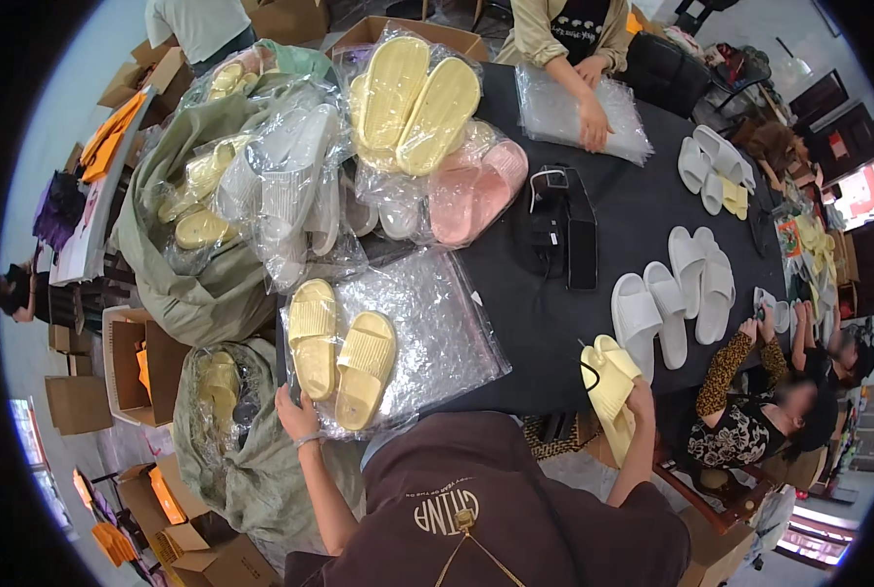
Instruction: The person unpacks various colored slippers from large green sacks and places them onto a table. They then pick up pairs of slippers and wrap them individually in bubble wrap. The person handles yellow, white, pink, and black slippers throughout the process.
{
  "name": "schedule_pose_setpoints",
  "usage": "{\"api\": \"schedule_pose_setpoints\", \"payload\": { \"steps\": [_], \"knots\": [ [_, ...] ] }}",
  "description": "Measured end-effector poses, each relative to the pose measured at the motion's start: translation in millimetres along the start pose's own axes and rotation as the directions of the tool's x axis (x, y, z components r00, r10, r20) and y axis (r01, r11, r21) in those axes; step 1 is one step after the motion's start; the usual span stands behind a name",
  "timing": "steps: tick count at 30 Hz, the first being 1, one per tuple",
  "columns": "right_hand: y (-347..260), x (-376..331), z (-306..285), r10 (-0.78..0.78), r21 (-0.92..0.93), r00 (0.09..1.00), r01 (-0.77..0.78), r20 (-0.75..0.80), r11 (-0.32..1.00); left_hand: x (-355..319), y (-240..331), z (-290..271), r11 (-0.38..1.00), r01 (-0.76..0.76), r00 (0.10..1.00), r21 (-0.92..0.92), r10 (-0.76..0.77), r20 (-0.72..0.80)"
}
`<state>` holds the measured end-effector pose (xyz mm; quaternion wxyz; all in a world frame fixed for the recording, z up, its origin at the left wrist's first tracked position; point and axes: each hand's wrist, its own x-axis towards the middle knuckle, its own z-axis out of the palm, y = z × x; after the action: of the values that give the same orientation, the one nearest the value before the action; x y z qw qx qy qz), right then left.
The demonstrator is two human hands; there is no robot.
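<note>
Right hand [641, 399] is wrapped around some held yellow slippers [610, 396] with a black loop on them, just off the near edge of the black tabletop [545, 342]. Left hand [298, 419] sits at the edge of a stack of clear plastic bags [442, 323], fingers partly bent; can't tell if it's actually pinching any. Right beside it, another yellow pair [367, 362] lies on those bags. Pale grey slippers [637, 315] sit past the right hand, and bagged slippers [437, 112] pile up at the far left.
</note>
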<state>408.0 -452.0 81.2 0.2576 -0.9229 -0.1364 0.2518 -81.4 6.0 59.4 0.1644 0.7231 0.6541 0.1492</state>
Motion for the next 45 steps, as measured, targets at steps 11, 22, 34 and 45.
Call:
{"api": "schedule_pose_setpoints", "payload": {
  "steps": [11, 22, 34, 45],
  "knots": [
    [76, 77, 8, 0.203, 0.23, 0.881, -0.111, -0.427, 0.967, 11, -42, 28, 0.997, 0.074, 0.996, 0.024, -0.075, 0.055],
    [9, 140, -71, 0.323, -0.138, 0.93, -0.348, -0.176, 0.927, 22, -36, 26, 0.967, 0.24, 0.971, -0.083, -0.24, 0.013],
    [-355, -27, 162, -0.428, 0.331, 0.036, 0.577, 0.903, 0.747, 33, 16, -62, 0.259, 0.593, 0.789, -0.762, -0.001, 0.614],
    [-314, -113, 289, -0.531, 0.117, 0.232, 0.831, 0.815, 0.543, 17, 36, -56, 0.126, 0.588, 0.808, -0.799, -0.045, 0.588]
  ]
}}
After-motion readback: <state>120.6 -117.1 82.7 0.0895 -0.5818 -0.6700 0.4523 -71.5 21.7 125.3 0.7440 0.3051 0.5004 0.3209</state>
